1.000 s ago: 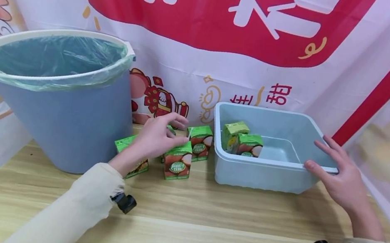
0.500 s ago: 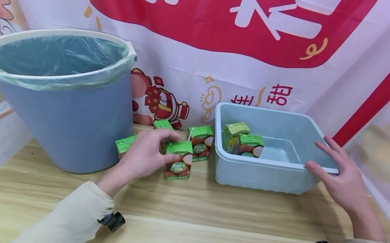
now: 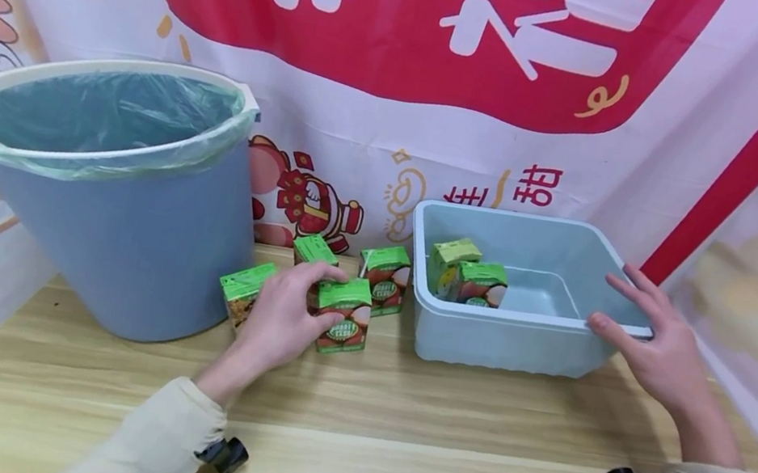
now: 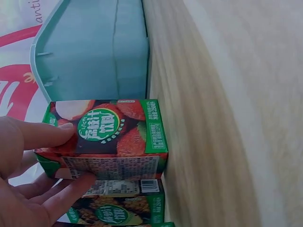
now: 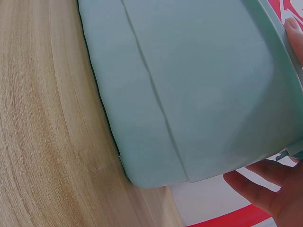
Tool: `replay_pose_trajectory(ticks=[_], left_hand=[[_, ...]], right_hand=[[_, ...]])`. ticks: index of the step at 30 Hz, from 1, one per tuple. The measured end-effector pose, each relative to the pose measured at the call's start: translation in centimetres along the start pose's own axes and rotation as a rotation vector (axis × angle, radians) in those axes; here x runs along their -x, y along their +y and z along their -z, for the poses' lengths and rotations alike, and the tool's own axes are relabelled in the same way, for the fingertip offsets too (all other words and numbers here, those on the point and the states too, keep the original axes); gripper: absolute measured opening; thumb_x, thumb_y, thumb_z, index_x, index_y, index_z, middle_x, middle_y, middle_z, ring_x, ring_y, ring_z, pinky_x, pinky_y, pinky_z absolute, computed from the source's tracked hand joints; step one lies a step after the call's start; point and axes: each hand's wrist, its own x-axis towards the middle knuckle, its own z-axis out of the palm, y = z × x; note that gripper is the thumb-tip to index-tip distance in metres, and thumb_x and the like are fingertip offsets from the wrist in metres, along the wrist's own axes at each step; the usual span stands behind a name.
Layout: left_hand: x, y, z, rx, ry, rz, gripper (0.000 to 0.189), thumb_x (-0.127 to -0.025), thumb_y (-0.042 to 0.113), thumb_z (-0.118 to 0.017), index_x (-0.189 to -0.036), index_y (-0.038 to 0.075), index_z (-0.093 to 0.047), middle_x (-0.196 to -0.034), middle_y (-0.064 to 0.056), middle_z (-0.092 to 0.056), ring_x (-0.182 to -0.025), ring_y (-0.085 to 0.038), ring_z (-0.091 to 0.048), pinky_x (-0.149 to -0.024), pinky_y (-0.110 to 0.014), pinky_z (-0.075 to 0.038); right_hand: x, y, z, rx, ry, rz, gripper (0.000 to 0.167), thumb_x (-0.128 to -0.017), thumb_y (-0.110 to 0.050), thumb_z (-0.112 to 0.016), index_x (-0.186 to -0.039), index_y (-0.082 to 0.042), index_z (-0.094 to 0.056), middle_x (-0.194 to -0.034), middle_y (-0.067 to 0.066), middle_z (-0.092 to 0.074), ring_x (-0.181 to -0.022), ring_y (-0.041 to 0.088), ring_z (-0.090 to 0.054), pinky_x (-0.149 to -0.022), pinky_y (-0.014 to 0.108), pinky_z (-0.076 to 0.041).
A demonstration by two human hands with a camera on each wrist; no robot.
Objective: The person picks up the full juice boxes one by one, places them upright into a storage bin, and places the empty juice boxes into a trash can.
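Note:
My left hand pinches a litchi juice box, thumb on its printed front and fingers behind. In the left wrist view this juice box stands close to another box. Around it in the head view are green-topped boxes: one at the left, one behind and one to the right. My right hand rests on the near right corner of a light blue plastic basin, fingers extended and thumb on the rim. Inside it are two drink boxes.
A tall blue trash bin with a thin plastic liner stands at the left. Behind everything hangs a printed red and white cloth. The wooden tabletop extends in front of the boxes and basin.
My left hand has come down and back from above the boxes and closed its fingers on the front litchi juice box. The right hand stays at the basin's corner.

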Motion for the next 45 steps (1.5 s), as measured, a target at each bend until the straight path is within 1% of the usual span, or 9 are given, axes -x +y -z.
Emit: replay_pose_trajectory(ticks=[5,10,13,17,20,27,33,39,45], left_hand=[[0.2,0.0,-0.2,0.051,0.037,0.045,0.046,-0.082,0.014,-0.092,-0.126,0.017,-0.077,-0.127,-0.010,-0.076,-0.120,-0.033,-0.068,-0.099,-0.051,-0.051],[0.3,0.2,-0.2,0.067,0.066,0.057,0.045,-0.081,0.017,-0.093,-0.124,0.018,-0.079,-0.118,-0.007,-0.077,-0.099,-0.026,-0.069,-0.081,-0.038,-0.047],[0.3,0.3,-0.1,0.073,0.084,0.063,0.043,-0.081,0.017,-0.093,-0.122,0.019,-0.080,-0.116,-0.005,-0.078,-0.094,-0.025,-0.069,-0.079,-0.037,-0.046],[0.0,0.7,0.1,0.082,0.111,0.063,0.042,-0.082,0.019,-0.093,-0.122,0.022,-0.080,-0.119,-0.003,-0.078,-0.102,-0.024,-0.071,-0.083,-0.040,-0.050],[-0.3,1.3,0.5,0.086,0.126,0.050,0.040,-0.082,0.021,-0.093,-0.120,0.023,-0.081,-0.118,-0.002,-0.078,-0.100,-0.022,-0.070,-0.081,-0.038,-0.049],[-0.8,2.7,1.6,0.104,0.156,0.019,0.034,-0.082,0.022,-0.093,-0.114,0.023,-0.082,-0.110,-0.002,-0.077,-0.079,-0.021,-0.063,-0.069,-0.033,-0.044],[-1.2,3.8,2.7,0.101,0.192,0.005,0.033,-0.083,0.024,-0.093,-0.114,0.022,-0.081,-0.112,-0.002,-0.078,-0.079,-0.021,-0.063,-0.070,-0.035,-0.043],[-1.9,5.1,3.5,0.106,0.223,-0.025,0.033,-0.085,0.024,-0.091,-0.117,0.020,-0.081,-0.115,-0.003,-0.077,-0.079,-0.021,-0.063,-0.069,-0.036,-0.043],[-2.8,6.1,4.3,0.152,0.243,-0.033,0.032,-0.086,0.023,-0.090,-0.116,0.018,-0.081,-0.119,-0.004,-0.078,-0.102,-0.022,-0.069,-0.086,-0.040,-0.047]], right_hand=[[0.0,0.0,0.0,-0.001,0.001,0.004,0.071,-0.100,-0.037,-0.069,-0.163,-0.018,-0.043,-0.180,0.002,-0.018,-0.161,0.053,-0.015,-0.102,0.087,-0.033],[0.1,0.0,0.1,0.003,0.003,0.003,0.071,-0.100,-0.037,-0.068,-0.163,-0.018,-0.043,-0.180,0.002,-0.018,-0.161,0.054,-0.015,-0.102,0.087,-0.034],[0.1,0.0,0.1,0.005,0.001,-0.004,0.072,-0.100,-0.038,-0.069,-0.164,-0.018,-0.042,-0.180,0.002,-0.018,-0.161,0.054,-0.015,-0.101,0.086,-0.036],[0.2,0.1,0.1,0.002,0.003,-0.010,0.072,-0.100,-0.038,-0.069,-0.164,-0.018,-0.041,-0.180,0.003,-0.018,-0.161,0.054,-0.015,-0.101,0.087,-0.034],[0.2,0.1,0.1,0.002,0.003,-0.012,0.073,-0.100,-0.038,-0.069,-0.165,-0.018,-0.041,-0.180,0.004,-0.017,-0.161,0.054,-0.015,-0.101,0.088,-0.034],[0.2,-0.1,0.1,0.013,-0.004,-0.015,0.075,-0.100,-0.040,-0.069,-0.165,-0.020,-0.040,-0.180,0.004,-0.018,-0.160,0.054,-0.016,-0.100,0.087,-0.036],[0.2,-0.2,0.0,0.013,-0.010,-0.014,0.075,-0.100,-0.040,-0.070,-0.165,-0.020,-0.040,-0.180,0.003,-0.018,-0.160,0.054,-0.018,-0.101,0.085,-0.039],[0.4,-0.2,0.2,-0.018,-0.001,-0.009,0.073,-0.100,-0.037,-0.070,-0.164,-0.018,-0.041,-0.180,0.003,-0.017,-0.160,0.054,-0.016,-0.102,0.087,-0.035],[0.3,-0.3,0.1,-0.001,-0.005,-0.005,0.073,-0.100,-0.038,-0.069,-0.165,-0.017,-0.041,-0.180,0.005,-0.018,-0.160,0.055,-0.017,-0.100,0.086,-0.037]])
